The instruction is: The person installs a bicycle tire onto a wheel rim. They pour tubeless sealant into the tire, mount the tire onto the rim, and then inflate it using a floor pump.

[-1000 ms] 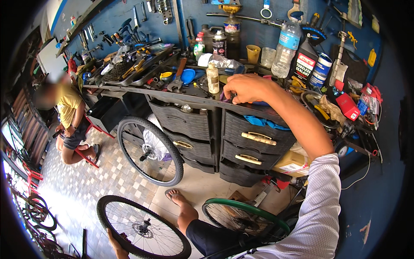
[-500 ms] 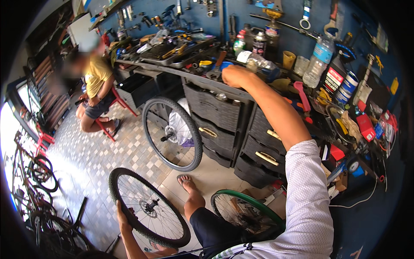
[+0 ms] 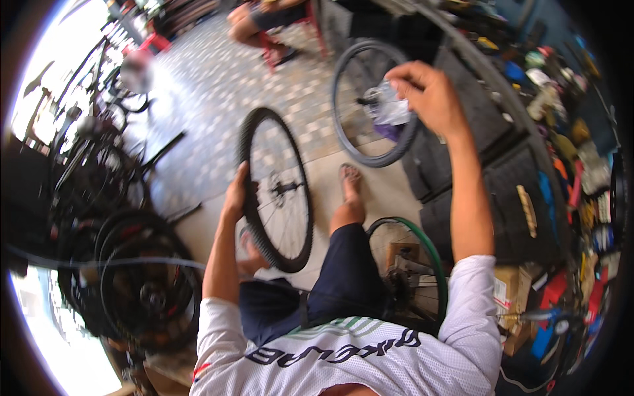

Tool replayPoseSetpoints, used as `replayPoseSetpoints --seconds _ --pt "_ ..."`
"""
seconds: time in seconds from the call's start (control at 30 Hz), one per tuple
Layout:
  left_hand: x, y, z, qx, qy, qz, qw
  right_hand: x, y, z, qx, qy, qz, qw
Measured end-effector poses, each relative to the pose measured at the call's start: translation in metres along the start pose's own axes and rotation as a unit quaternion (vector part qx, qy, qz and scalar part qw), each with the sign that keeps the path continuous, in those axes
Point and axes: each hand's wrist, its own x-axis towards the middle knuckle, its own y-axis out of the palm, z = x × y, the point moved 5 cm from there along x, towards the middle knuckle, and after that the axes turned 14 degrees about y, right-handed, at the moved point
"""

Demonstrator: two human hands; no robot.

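My left hand is wrapped round the knobbly black tyre of a bicycle wheel, which stands tilted in front of my legs, its hub and spokes showing. My right hand is raised in the air, thumb and fingers pinched together. Whatever lies between those fingertips, if anything, is too small and blurred to make out. Beyond that hand, a second wheel with a grey tyre leans at the drawers, crumpled clear plastic near its hub. By my right leg is a wheel with a green rim or tyre.
A cluttered workbench with dark drawers runs along the right. Several bicycles and stacked wheels stand on the left. At the far side a person sits on a red chair on the tiled floor.
My right hand has come off the benchtop and moved back toward me, now pinched in the air. The left hand still holds the wheel, now more upright. The view has tipped down and turned left.
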Motion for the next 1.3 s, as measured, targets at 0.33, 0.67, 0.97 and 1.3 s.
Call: replayPoseSetpoints --seconds 0.33,0.67,0.97,1.3 --pt "-0.046 -0.027 0.031 -0.017 0.027 0.038 0.999 -0.122 0.361 -0.092 0.327 0.23 0.221 0.89" --pt "-0.065 -0.036 0.045 -0.009 0.053 0.045 0.998 -0.145 0.412 -0.1 0.182 0.176 0.153 0.955" --pt "-0.068 -0.035 0.043 -0.002 0.053 0.048 0.997 -0.145 0.41 -0.088 0.093 0.158 0.147 0.972" --pt "-0.067 -0.032 0.044 -0.003 0.049 0.055 0.997 -0.143 0.418 -0.098 0.115 0.212 0.185 0.953"
